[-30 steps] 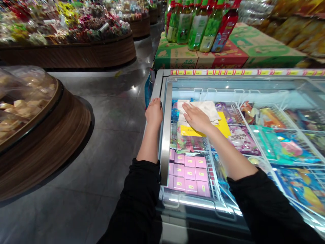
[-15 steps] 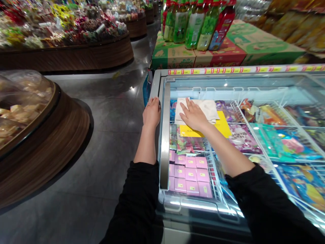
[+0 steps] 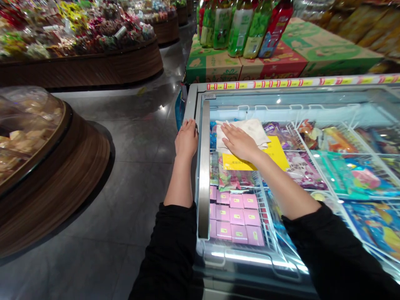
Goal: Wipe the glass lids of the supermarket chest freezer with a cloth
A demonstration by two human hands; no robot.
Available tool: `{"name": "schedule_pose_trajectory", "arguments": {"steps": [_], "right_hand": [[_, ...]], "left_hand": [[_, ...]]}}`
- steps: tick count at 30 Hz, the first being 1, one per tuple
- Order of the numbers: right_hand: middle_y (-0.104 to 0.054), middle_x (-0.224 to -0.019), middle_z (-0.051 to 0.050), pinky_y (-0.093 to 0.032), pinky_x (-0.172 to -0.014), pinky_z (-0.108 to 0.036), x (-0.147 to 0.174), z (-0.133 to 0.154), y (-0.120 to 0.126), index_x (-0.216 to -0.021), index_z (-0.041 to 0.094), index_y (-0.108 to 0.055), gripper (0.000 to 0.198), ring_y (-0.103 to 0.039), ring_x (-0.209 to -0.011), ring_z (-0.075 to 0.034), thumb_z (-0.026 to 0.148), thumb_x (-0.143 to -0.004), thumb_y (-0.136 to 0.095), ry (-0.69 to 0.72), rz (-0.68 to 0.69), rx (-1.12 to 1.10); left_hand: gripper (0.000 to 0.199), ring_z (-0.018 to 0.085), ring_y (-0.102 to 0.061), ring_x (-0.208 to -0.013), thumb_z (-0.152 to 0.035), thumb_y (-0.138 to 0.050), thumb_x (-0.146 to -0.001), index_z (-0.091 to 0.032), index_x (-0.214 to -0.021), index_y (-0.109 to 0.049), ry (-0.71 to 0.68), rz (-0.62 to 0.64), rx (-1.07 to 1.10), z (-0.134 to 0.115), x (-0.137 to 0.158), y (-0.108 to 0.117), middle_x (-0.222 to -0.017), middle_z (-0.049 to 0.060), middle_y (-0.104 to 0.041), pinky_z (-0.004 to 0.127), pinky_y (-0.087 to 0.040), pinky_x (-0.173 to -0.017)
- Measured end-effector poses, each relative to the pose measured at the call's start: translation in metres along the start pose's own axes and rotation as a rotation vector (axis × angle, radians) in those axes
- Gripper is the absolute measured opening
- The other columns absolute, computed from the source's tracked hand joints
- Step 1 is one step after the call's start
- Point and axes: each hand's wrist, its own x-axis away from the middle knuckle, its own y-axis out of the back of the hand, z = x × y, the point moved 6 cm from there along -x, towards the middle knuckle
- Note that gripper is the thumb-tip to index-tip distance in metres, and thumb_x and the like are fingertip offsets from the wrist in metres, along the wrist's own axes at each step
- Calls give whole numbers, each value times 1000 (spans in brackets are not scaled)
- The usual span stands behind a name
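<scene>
My right hand (image 3: 240, 142) lies flat on a folded white cloth (image 3: 256, 128), fingers stretched out, pressing it on the glass lid (image 3: 281, 98) of a chest freezer. Beneath the cloth and hand is a yellow paper sign (image 3: 277, 153), partly covered. My left hand (image 3: 186, 139) rests on the freezer's left rim (image 3: 191, 106), its fingers extended along the edge and fairly close together. Beside it runs the lid's metal side strip (image 3: 204, 179). Through the glass show pink boxes (image 3: 236, 216) and bagged frozen goods (image 3: 304, 171) in wire baskets.
Bottles (image 3: 237, 31) stand on printed cartons (image 3: 271, 66) behind the freezer. A strip of price tags (image 3: 278, 84) runs along its back edge. To the left are a rounded wooden display stand (image 3: 62, 166) and a longer candy display (image 3: 118, 62), with grey tiled floor (image 3: 137, 187) between.
My right hand has turned slightly, its fingers now closer together and a little further left on the cloth. The cloth's far edge has shifted and bunched slightly. My left hand stays on the rim.
</scene>
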Motion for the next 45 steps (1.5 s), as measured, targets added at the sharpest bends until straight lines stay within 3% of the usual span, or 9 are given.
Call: {"name": "schedule_pose_trajectory", "arguments": {"steps": [7, 14, 22, 26, 31, 39, 45], "right_hand": [[-29, -176, -12, -24, -133, -54, -31, 3, -2, -168, 12, -34, 67, -23, -164, -31, 40, -107, -29, -69, 1, 32], [-31, -176, -5, -25, -133, -51, -1, 3, 2, -169, 22, -33, 65, -25, -163, -27, 44, -108, -29, 87, 53, -7], [-31, -176, -12, -25, -132, -54, -46, -7, -1, -167, 13, -35, 66, -25, -163, -32, 40, -107, -27, -77, -19, 28], [-32, -175, -7, -27, -132, -54, -52, 2, -4, -168, 19, -35, 65, -26, -163, -31, 40, -107, -28, -5, -9, -9], [-34, -175, -3, -27, -132, -53, -39, -7, -1, -168, 26, -35, 63, -28, -162, -28, 42, -108, -29, 84, 20, -33], [-30, -176, -10, -24, -133, -54, -68, -11, 1, -167, 12, -34, 65, -25, -163, -32, 37, -108, -28, -106, 11, 31], [-31, -176, -3, -24, -133, -52, -49, -10, -2, -169, 21, -34, 64, -25, -163, -29, 42, -108, -28, 30, 51, -14]], "left_hand": [[51, 25, -40, -158, -9, -47, -105, -19, -153, -57, 9, 12, -6, -2, 0, 1, -164, 10, -51, 41, -33, -131], [51, 24, -41, -158, -10, -45, -105, -22, -153, -58, 5, -6, -1, 1, 0, 0, -163, 9, -53, 43, -36, -130], [51, 25, -42, -157, -9, -45, -105, -21, -152, -59, 8, -8, -6, 0, 0, 1, -163, 8, -53, 43, -37, -130], [51, 25, -41, -158, -8, -44, -105, -18, -153, -57, 12, 16, -14, -2, 1, 3, -164, 10, -52, 42, -35, -131], [50, 24, -41, -158, -9, -44, -106, -20, -154, -57, 5, 11, 6, 0, 0, 2, -163, 10, -52, 43, -35, -131], [50, 24, -41, -157, -9, -44, -106, -19, -153, -57, 22, 24, -20, -2, 0, 4, -163, 9, -52, 41, -36, -130], [48, 23, -40, -158, -11, -45, -107, -14, -154, -55, 10, 55, -81, -5, 0, 4, -165, 10, -49, 38, -34, -131]]}}
